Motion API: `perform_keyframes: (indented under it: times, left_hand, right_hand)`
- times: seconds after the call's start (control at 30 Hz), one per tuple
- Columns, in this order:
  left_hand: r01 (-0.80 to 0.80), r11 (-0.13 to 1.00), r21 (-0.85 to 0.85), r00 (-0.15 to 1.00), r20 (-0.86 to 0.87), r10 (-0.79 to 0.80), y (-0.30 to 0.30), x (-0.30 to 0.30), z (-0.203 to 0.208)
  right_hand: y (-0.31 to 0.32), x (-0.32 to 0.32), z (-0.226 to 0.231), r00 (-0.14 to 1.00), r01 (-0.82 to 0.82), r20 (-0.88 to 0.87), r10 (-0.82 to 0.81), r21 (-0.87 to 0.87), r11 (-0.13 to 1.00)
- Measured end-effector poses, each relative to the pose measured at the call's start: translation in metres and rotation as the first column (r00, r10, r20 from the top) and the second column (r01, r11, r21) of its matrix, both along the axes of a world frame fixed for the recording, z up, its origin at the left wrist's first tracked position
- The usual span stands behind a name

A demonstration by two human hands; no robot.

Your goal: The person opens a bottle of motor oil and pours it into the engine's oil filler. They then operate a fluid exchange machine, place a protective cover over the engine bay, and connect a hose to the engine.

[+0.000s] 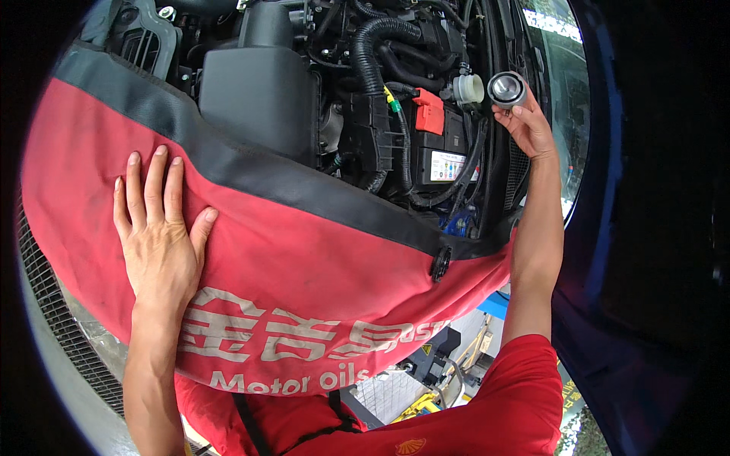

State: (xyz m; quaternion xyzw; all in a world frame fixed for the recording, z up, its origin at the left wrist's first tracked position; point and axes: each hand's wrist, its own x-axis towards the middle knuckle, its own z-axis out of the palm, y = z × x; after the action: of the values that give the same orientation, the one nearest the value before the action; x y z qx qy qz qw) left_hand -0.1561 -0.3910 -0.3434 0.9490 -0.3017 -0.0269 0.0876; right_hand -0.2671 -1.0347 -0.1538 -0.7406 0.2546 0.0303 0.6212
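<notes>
My left hand [157,247] lies flat on the red fender cover [304,251], fingers stretched and slightly apart, holding nothing. At the far right of the engine bay, my right hand [528,129] is closed around a round grey cup-shaped piece [507,89] with a dark rim and a shiny silver middle. Whether it is a cap or a small cup I cannot tell. Just left of it, and apart from it, is the pale round opening of a translucent reservoir [468,89]. Below that sits the car battery [445,148] with a red terminal cover [429,112].
A large black engine-bay box [258,99] stands left of the battery, with a ribbed black hose [369,57] behind. The windshield [566,99] borders the right side. A black grille [65,319] shows at lower left; yellow and dark workshop equipment [433,365] stands below the cover.
</notes>
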Motion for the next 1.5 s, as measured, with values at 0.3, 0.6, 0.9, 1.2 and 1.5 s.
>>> perform_keyframes:
  times: [0.3,0.6,0.9,1.2,1.5]
  left_hand:
    - [0.007,1.0,0.01,1.0,0.012,-0.008,0.002,0.0,-0.001]
    - [0.002,0.999,0.051,1.0,0.005,-0.002,0.0,0.0,0.0]
    - [0.004,1.0,0.009,1.0,0.021,-0.004,0.001,0.001,-0.001]
    - [-0.003,1.0,0.006,1.0,0.007,0.003,0.001,0.001,0.0]
    - [0.0,1.0,-0.008,1.0,0.004,0.0,0.0,0.001,-0.001]
  right_hand:
    - [0.01,0.008,0.005,0.992,-0.003,-0.126,-0.025,-0.225,0.974]
    - [0.009,0.039,-0.006,0.865,-0.472,-0.498,0.063,-0.764,0.439]
    - [0.002,0.056,-0.021,0.82,-0.49,-0.572,-0.023,-0.722,0.489]
    - [0.017,0.072,-0.014,0.781,-0.512,-0.623,-0.044,-0.678,0.527]
    - [0.011,0.065,-0.015,0.777,-0.595,-0.625,0.074,-0.692,0.409]
